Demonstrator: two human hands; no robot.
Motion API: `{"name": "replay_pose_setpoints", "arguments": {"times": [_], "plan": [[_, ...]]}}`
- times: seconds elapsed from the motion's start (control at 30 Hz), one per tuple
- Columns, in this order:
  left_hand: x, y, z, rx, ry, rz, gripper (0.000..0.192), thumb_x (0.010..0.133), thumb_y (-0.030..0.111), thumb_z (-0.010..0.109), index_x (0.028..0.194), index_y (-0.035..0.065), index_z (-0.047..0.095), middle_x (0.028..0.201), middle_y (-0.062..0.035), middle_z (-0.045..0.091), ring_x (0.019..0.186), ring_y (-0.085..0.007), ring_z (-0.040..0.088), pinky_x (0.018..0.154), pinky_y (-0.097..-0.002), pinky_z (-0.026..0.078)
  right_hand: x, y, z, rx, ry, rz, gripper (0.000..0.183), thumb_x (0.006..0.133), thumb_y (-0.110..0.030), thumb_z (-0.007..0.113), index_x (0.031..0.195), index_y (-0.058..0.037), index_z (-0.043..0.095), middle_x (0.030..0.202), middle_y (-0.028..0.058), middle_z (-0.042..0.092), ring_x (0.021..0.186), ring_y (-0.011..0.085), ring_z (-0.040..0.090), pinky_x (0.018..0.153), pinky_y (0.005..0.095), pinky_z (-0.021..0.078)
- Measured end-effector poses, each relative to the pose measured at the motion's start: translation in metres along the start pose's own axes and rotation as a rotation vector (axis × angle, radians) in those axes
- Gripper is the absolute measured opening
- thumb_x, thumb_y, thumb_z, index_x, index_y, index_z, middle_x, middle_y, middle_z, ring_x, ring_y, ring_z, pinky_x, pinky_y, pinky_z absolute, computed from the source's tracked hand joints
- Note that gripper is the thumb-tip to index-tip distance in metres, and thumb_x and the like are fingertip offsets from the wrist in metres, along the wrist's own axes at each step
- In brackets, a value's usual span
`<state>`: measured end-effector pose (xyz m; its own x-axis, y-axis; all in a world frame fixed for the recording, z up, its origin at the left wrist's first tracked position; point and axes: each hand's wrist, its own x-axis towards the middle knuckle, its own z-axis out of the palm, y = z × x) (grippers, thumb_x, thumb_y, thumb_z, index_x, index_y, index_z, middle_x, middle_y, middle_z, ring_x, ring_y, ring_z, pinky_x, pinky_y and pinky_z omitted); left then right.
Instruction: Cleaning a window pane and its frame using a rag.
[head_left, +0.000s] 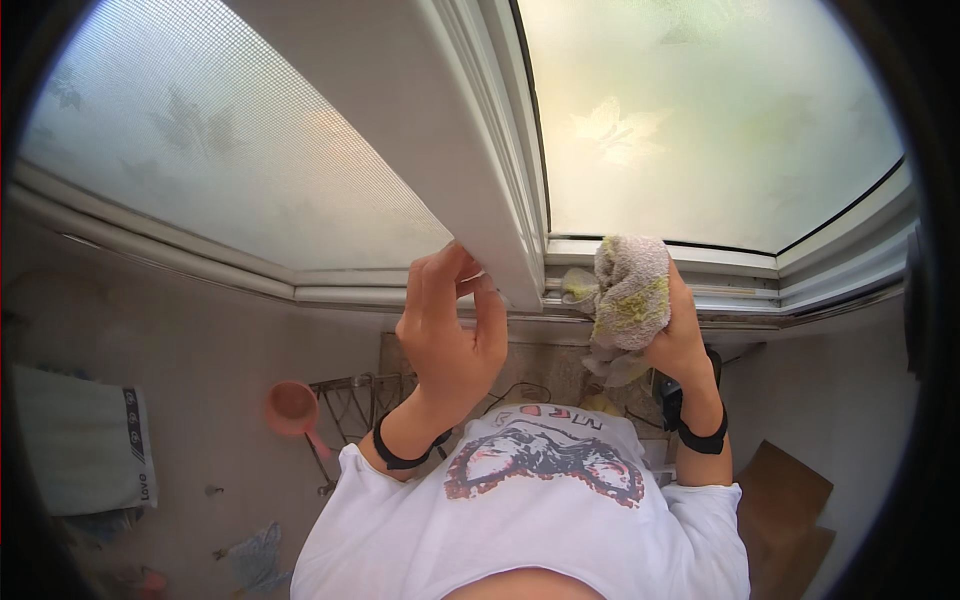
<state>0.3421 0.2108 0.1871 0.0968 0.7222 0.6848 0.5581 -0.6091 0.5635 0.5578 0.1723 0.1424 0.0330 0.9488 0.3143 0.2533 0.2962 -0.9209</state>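
In front of me is a sliding window with patterned frosted glass. My left hand (454, 330) is raised at the bottom corner of the white sash frame (450, 112), thumb and fingers curled towards each other. Its fingertips are at the frame's edge; whether they grip it is partly hidden. My right hand (681, 330) holds a bunched, greyish terry cloth (630, 292) with yellow-green patches. The cloth is over the lower window track (727, 292), below the right glass pane (720, 127). A loose end of the cloth hangs under the hand.
A mesh screen (225, 150) covers the left side. Below are a pink dipper (291, 409), a metal rack (360, 394) and brown cardboard (784, 495). A pale towel (82, 442) hangs at the left. A dark object (913, 300) stands at the right edge.
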Motion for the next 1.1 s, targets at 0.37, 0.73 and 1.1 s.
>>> {"name": "replay_pose_setpoints", "arguments": {"times": [0.37,0.73,1.1], "plan": [[0.005,0.021,-0.013,-0.115,-0.159,0.105,0.050,0.081,-0.002,0.050,0.130,-0.0055,0.043,0.102,-0.0198,0.057,0.090,-0.0283,0.061,0.077,-0.0353,0.052,-0.122,0.000,-0.050,-0.069,0.523,0.290,0.047,0.080,-0.008,0.067,0.123,0.0012,0.050,0.115,0.0085,0.057,0.104,0.0172,0.054,0.093,0.0318,0.0413],[0.008,0.111,0.076,-0.436,-0.209,0.212,0.077,0.068,-0.009,0.047,0.135,-0.0218,0.011,0.120,-0.0333,0.035,0.100,-0.0423,0.043,0.093,-0.0431,0.041,-0.164,-0.005,-0.079,0.047,0.688,0.365,0.052,0.083,-0.013,0.064,0.128,0.0026,0.043,0.125,0.0121,0.050,0.111,0.0204,0.051,0.095,0.0339,0.0418],[0.033,0.118,0.136,-0.872,-0.456,0.215,0.077,0.072,-0.008,0.038,0.139,-0.0157,0.001,0.144,-0.0373,0.010,0.137,-0.0449,0.016,0.114,-0.0426,0.017,-0.151,-0.013,-0.086,0.029,0.440,0.467,0.051,0.087,-0.020,0.059,0.131,0.0005,0.042,0.126,0.0122,0.049,0.112,0.0211,0.050,0.093,0.0358,0.0436]]}}
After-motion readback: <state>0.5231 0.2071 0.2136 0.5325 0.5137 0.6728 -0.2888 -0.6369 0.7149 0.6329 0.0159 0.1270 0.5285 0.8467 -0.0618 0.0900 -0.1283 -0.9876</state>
